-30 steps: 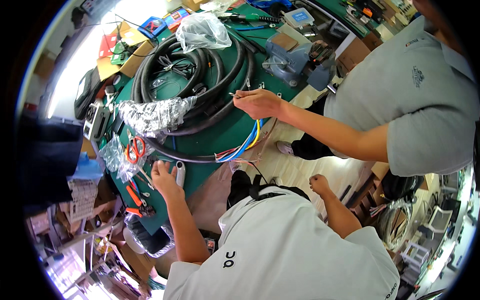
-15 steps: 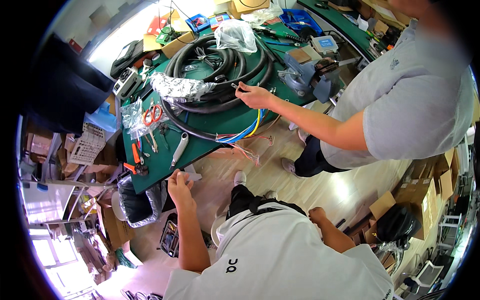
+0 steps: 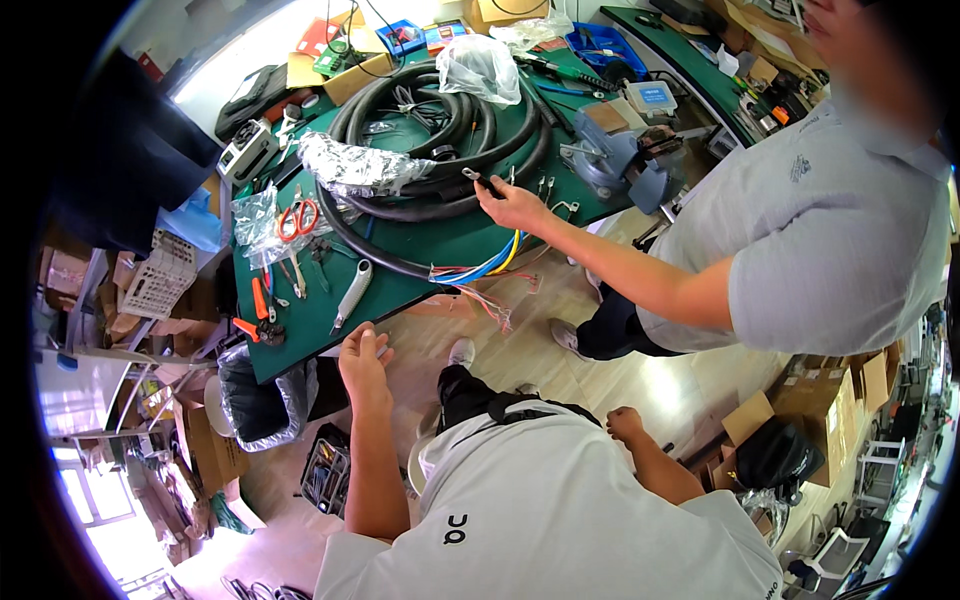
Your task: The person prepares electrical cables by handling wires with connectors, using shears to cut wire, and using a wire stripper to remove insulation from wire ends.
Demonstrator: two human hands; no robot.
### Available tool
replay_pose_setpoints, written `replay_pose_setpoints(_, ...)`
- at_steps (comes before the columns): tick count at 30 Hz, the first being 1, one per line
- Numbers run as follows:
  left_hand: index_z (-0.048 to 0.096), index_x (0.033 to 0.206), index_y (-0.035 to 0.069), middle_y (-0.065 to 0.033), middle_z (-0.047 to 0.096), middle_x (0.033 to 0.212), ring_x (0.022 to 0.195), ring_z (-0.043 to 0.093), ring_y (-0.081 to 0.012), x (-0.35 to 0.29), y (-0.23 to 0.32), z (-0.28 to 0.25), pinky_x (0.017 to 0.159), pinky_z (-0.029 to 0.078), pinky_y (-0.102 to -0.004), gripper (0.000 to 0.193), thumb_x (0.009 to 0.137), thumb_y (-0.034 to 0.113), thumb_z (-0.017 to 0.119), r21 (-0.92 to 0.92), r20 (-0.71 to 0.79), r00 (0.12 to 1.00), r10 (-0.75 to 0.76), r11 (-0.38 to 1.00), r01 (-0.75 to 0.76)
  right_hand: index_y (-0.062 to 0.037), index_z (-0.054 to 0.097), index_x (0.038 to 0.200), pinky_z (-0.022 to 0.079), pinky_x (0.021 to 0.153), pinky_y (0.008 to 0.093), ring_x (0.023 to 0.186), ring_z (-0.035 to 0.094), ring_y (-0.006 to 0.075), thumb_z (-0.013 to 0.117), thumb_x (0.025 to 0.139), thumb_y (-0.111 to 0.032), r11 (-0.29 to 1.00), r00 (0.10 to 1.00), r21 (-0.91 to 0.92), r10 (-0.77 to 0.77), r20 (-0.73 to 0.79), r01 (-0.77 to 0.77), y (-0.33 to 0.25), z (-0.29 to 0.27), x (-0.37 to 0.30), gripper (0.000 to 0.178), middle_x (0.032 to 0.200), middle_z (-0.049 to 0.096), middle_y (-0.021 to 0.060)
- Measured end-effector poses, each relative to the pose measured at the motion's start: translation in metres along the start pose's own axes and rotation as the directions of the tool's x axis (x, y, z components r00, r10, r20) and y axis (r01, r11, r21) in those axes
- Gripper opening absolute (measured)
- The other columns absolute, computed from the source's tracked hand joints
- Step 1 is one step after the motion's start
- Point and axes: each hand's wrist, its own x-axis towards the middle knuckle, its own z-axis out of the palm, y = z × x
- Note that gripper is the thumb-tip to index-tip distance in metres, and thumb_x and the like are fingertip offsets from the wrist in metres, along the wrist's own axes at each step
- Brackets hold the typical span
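Note:
My left hand (image 3: pixel 366 368) is raised just off the table's near edge, below a grey-handled utility knife (image 3: pixel 352 292). Its fingers are curled in, and a small pale bit shows at them, too small to name. My right hand (image 3: pixel 625 424) hangs low by my right side, fingers curled, with nothing showing in it. Across the table corner, a co-worker's hand (image 3: pixel 512 205) pinches a small metal cable lug (image 3: pixel 470 173) above a thick black cable (image 3: pixel 345 232). The cable's stripped end spreads into blue, yellow, white and red wires (image 3: pixel 490 266) over the table edge.
On the green table (image 3: pixel 300 340) lie red-handled scissors (image 3: pixel 298 220), orange-handled pliers (image 3: pixel 260 300), a foil-wrapped cable section (image 3: pixel 355 165) and a blue-grey bench vise (image 3: pixel 605 155). A lined bin (image 3: pixel 265 400) stands below the left corner. The co-worker (image 3: pixel 790 220) stands at the right.
My left hand's fingers have curled in more. The co-worker's hand stays over the cable, with the lug showing more plainly. The whole view has shifted slightly.

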Motion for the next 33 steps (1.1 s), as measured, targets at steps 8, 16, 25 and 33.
replay_pose_setpoints(8,0.055,0.117,0.000,-0.0114,0.059,0.112,0.107,0.056,-0.0264,0.081,-0.008,0.015,0.091,0.044,-0.0398,0.033,0.089,0.016,0.060,0.527,0.169,0.947,0.274,0.787,-0.322,0.0033,0.063,0.084,0.050,0.050,0.0340,0.057,0.062,0.0212,0.055,0.083,-0.016,0.989,0.992,0.087,0.121,-0.047,-0.116,-0.044,0.018,-0.040,0.021,0.072,0.065,0.0121)
replay_pose_setpoints(16,0.051,0.125,0.000,-0.0169,0.049,0.131,0.124,0.043,-0.0365,0.146,-0.009,0.003,0.102,0.034,-0.0461,0.052,0.078,0.013,0.068,0.850,0.336,0.838,0.429,0.245,-0.466,0.0027,0.063,0.088,0.049,0.049,0.0315,0.061,0.062,0.0190,0.056,0.084,-0.018,0.960,0.976,0.226,0.193,-0.104,-0.166,-0.097,0.054,-0.053,0.023,0.075,0.064,0.0104)
replay_pose_setpoints(25,0.053,0.127,0.005,-0.0156,0.052,0.122,0.114,0.048,-0.0341,0.189,-0.017,-0.033,0.096,0.036,-0.0456,0.052,0.077,0.006,0.067,0.826,0.505,0.828,0.245,0.143,-0.546,0.0018,0.067,0.086,0.049,0.052,0.0304,0.060,0.064,0.0170,0.057,0.084,-0.021,0.977,0.978,0.188,0.136,-0.159,-0.105,-0.151,0.088,-0.060,0.025,0.072,0.066,0.0087)
replay_pose_setpoints(33,0.048,0.135,0.007,-0.0142,0.042,0.137,0.127,0.037,-0.0332,0.194,-0.023,-0.035,0.103,0.027,-0.0471,0.062,0.076,0.010,0.068,0.855,0.469,0.778,0.419,0.008,-0.519,0.0022,0.065,0.093,0.049,0.052,0.0299,0.064,0.063,0.0171,0.056,0.086,-0.020,0.969,0.978,0.207,0.165,-0.130,-0.136,-0.150,0.095,-0.056,0.025,0.077,0.066,0.0092)
